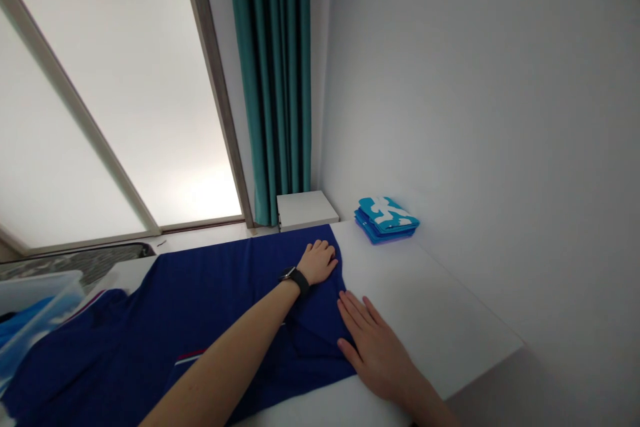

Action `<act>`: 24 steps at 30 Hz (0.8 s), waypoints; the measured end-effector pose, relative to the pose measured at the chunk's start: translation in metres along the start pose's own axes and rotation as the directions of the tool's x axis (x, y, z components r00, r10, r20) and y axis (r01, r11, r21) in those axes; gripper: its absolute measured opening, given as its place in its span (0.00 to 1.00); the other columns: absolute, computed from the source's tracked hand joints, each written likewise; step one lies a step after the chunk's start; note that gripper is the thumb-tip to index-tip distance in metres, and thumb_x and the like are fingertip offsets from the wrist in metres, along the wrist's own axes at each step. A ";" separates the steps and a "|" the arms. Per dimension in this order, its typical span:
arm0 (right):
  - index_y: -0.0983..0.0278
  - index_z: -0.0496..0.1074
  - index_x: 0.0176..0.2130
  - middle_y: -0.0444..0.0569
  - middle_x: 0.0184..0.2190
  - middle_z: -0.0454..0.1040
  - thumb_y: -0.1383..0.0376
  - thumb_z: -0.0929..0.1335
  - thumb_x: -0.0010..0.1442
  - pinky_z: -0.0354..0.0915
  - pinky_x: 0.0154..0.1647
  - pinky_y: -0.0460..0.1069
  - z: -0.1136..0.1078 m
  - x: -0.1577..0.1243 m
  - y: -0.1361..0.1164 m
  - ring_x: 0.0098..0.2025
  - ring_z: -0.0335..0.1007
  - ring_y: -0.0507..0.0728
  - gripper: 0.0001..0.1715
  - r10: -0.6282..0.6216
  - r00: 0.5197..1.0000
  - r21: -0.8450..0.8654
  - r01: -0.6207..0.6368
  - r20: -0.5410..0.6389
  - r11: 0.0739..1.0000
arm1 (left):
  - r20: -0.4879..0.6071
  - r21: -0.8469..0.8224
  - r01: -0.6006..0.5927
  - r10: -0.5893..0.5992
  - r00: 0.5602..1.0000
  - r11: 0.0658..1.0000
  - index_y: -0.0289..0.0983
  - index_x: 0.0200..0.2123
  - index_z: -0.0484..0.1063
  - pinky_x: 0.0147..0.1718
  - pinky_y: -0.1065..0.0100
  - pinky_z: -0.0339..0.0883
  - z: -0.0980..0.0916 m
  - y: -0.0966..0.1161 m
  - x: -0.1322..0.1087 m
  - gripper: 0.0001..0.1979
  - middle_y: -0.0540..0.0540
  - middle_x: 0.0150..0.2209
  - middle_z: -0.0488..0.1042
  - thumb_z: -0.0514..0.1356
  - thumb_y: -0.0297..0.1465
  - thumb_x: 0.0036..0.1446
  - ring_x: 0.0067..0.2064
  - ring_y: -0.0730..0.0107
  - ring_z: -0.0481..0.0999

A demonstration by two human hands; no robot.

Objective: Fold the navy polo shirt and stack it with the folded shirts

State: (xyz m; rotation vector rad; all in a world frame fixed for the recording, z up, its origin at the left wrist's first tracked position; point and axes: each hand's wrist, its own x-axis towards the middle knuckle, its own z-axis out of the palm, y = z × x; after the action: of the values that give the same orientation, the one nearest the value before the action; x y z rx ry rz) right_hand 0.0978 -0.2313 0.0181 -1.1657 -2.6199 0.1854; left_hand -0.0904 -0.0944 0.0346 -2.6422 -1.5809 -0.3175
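Observation:
A dark blue shirt (200,300) with red and white trim lies spread across the white table (430,320). My left hand (319,261), with a black watch (295,278) on its wrist, rests on the cloth near the far right corner, fingers slightly bent and apart. Flat at the garment's right edge lies my right hand (375,347), its fingers stretched out, fingertips touching the fabric and the palm over the tabletop. My left forearm crosses over the shirt and hides part of it.
Folded blue cloth items (386,219) with a white pattern are stacked by the wall. At left stands a clear plastic bin (45,320) with blue cloth inside. Beyond the table are a small white cabinet (306,208), a green curtain (275,80) and frosted sliding doors (130,93).

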 end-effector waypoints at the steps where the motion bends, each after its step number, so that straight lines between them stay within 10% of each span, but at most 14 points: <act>1: 0.63 0.44 0.69 0.52 0.68 0.46 0.58 0.59 0.68 0.45 0.69 0.62 -0.001 -0.001 -0.001 0.69 0.42 0.61 0.36 -0.009 1.000 0.007 0.009 0.008 1.000 | -0.001 -0.003 -0.005 0.005 1.000 1.000 0.37 0.41 0.68 0.44 0.58 0.59 0.001 -0.001 0.000 0.10 0.41 0.44 0.71 0.51 0.36 0.65 0.48 0.56 0.67; 16: 0.60 0.42 0.69 0.50 0.69 0.44 0.56 0.59 0.68 0.44 0.69 0.61 -0.005 -0.006 -0.003 0.69 0.41 0.60 0.37 -0.043 0.997 0.049 0.040 0.058 0.998 | -0.024 0.032 0.026 -0.025 0.999 0.999 0.37 0.49 0.65 0.47 0.58 0.57 -0.018 -0.023 -0.005 0.11 0.40 0.48 0.70 0.49 0.29 0.66 0.50 0.57 0.66; 24: 0.60 0.43 0.69 0.49 0.69 0.45 0.57 0.59 0.68 0.46 0.69 0.62 0.000 -0.008 0.000 0.69 0.42 0.61 0.36 -0.049 0.998 0.015 0.048 0.030 0.999 | 0.236 0.033 0.074 -0.080 0.968 0.997 0.38 0.37 0.72 0.49 0.56 0.59 -0.063 -0.058 -0.048 0.12 0.42 0.41 0.77 0.50 0.34 0.64 0.46 0.58 0.73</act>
State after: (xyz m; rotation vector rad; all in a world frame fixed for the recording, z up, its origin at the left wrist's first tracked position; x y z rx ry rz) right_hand 0.1026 -0.2375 0.0170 -1.1022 -2.6658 0.2140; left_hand -0.1730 -0.1172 0.0827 -2.6894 -1.7437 0.0180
